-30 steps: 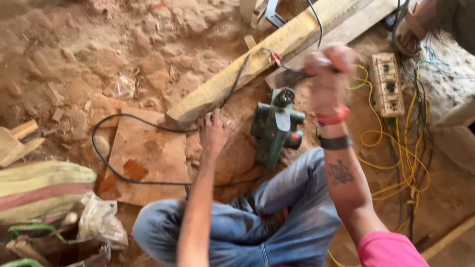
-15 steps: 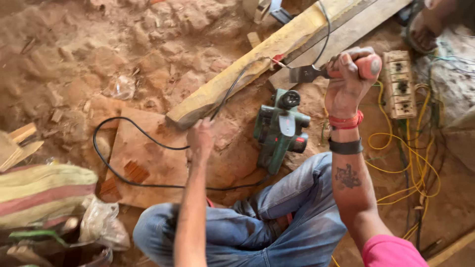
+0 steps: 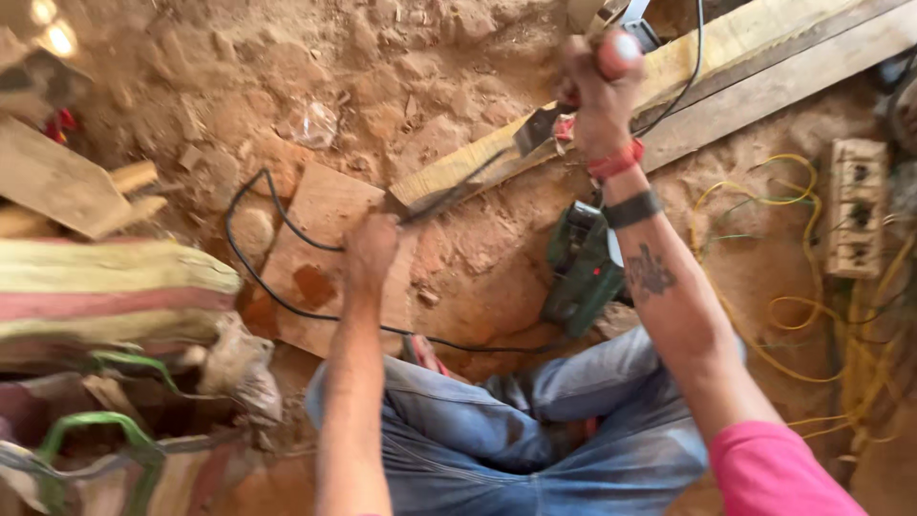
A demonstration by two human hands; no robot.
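My right hand (image 3: 604,78) is raised over a long pale wooden plank (image 3: 458,167) and grips a hand tool (image 3: 541,128) with a metal head and a reddish grip. A black cable (image 3: 287,239) runs from that tool down to my left hand (image 3: 371,250), whose fingers close around it above a flat square of board (image 3: 325,205). A green power tool (image 3: 581,272) lies on the dirt between my arms, just beyond my jeans-clad knees (image 3: 497,430).
A socket board (image 3: 855,205) and loose yellow wires (image 3: 764,320) lie on the right. A striped cloth bundle (image 3: 105,291), a green-strapped bag (image 3: 86,435) and wood scraps (image 3: 57,182) crowd the left. A second plank (image 3: 783,86) runs behind the first.
My right hand has lifted the tool higher and further from me. My left hand has closed on the cable, which now stretches tight towards the tool.
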